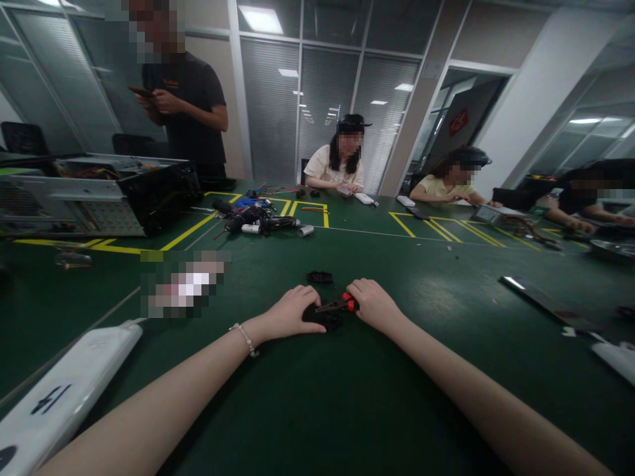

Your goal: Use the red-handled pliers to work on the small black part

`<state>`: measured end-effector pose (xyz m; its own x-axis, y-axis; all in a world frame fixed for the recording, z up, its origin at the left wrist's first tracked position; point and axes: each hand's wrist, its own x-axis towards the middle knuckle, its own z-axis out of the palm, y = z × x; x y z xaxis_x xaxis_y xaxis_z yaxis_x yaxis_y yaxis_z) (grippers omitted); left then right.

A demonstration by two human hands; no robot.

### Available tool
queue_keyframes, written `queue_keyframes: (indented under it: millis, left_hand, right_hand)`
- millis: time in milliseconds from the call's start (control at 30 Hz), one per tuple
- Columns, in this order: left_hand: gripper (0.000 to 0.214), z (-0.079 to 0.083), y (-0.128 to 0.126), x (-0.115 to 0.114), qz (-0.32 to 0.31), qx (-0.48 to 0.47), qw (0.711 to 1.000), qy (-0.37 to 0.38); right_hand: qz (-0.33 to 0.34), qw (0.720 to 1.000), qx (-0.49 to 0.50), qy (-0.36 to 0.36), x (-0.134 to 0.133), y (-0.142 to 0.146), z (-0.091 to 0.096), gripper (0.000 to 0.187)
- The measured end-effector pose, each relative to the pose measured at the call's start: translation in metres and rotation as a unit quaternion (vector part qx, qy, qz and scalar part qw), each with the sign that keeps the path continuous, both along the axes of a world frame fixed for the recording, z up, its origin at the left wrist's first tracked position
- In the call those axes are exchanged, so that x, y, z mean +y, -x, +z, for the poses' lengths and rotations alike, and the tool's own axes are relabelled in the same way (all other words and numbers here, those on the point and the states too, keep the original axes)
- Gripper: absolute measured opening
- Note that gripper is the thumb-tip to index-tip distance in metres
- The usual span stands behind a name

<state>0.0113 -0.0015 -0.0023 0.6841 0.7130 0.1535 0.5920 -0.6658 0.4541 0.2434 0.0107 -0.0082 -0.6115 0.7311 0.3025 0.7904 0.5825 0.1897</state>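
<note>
My left hand (292, 314) grips a small black part (328, 322) on the green table, thumb in front and fingers behind it. The part's exact kind is not clear. Pliers (337, 305) with red handles are in my right hand (373, 303), its fingers wrapped round the grips. Their dark jaws point left and reach over the black part; whether they are clamped on it I cannot tell. Just beyond my hands lies another black piece (319, 276), apart from both.
An open computer case (99, 198) stands at the left. Tangled cables and dark parts (253, 217) lie farther back. A white device (74, 390) is near my left forearm, a flat dark strip (546, 304) at the right. Several people are around the table.
</note>
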Motion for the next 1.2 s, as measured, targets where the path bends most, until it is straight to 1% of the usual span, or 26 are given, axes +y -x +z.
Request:
queue_keyframes:
  millis: [167, 433, 667, 1000, 1200]
  left_hand:
    - [0.039, 0.0012, -0.0006, -0.0008, 0.001, 0.004, 1.0, 0.001]
    - [0.039, 0.0037, -0.0012, -0.0024, 0.005, 0.003, 1.0, 0.005]
    - [0.04, 0.0024, -0.0014, -0.0019, 0.007, 0.009, 1.0, -0.001]
    - [0.04, 0.0049, -0.0011, -0.0027, 0.005, 0.001, 1.0, 0.008]
    - [0.04, 0.0024, -0.0003, -0.0017, 0.004, -0.002, 1.0, 0.006]
  right_hand:
    - [-0.005, 1.0, -0.002, 0.004, 0.0013, -0.0007, -0.0016, 0.026]
    - [-0.003, 1.0, -0.004, 0.005, -0.001, 0.0012, 0.0024, 0.025]
    - [-0.015, 1.0, -0.011, -0.002, 0.0004, 0.0001, -0.0007, 0.025]
    - [-0.001, 1.0, -0.005, -0.003, 0.0008, -0.0002, -0.0011, 0.024]
    - [-0.011, 1.0, -0.002, 0.001, 0.0016, -0.001, -0.0027, 0.026]
